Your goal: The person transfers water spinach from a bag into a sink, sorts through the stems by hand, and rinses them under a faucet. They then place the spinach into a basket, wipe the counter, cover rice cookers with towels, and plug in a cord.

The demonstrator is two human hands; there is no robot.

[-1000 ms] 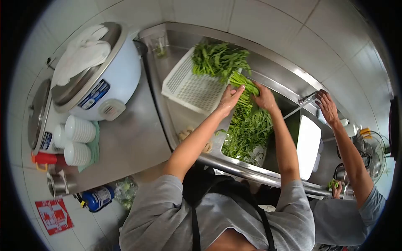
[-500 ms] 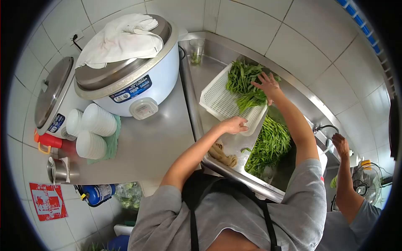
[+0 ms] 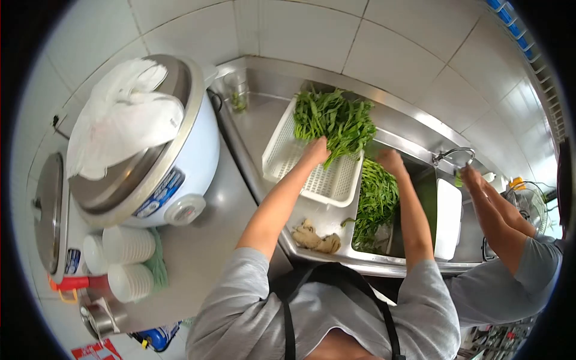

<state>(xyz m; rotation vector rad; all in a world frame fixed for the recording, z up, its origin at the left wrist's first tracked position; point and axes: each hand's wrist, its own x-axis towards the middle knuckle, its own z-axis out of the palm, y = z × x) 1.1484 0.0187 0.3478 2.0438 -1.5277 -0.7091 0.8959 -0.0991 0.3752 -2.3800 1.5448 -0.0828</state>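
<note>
A white perforated plastic basket (image 3: 279, 146) sits tilted on the steel sink's left ledge, with long-stemmed leafy greens (image 3: 336, 114) heaped over its far right part. My left hand (image 3: 318, 150) reaches into the basket, its fingers closed around stems at the near edge of that heap. A larger pile of the same greens (image 3: 377, 204) lies in the sink basin just right of the basket. My right hand (image 3: 390, 161), slightly blurred, is curled shut at the far end of this pile; its fingertips and whatever they hold are hidden.
A crumpled tan cloth (image 3: 316, 237) lies at the front ledge. A glass (image 3: 236, 93) stands in the back corner. Left are a big rice cooker (image 3: 201, 132) and stacked white bowls (image 3: 128, 245). A co-worker's hands (image 3: 472, 178) are near the faucet (image 3: 450, 153), beyond a white board (image 3: 449, 219).
My left hand has moved from the basket's near rim onto the greens inside. My right hand has left the basket's greens for the sink pile. The view has shifted rightward.
</note>
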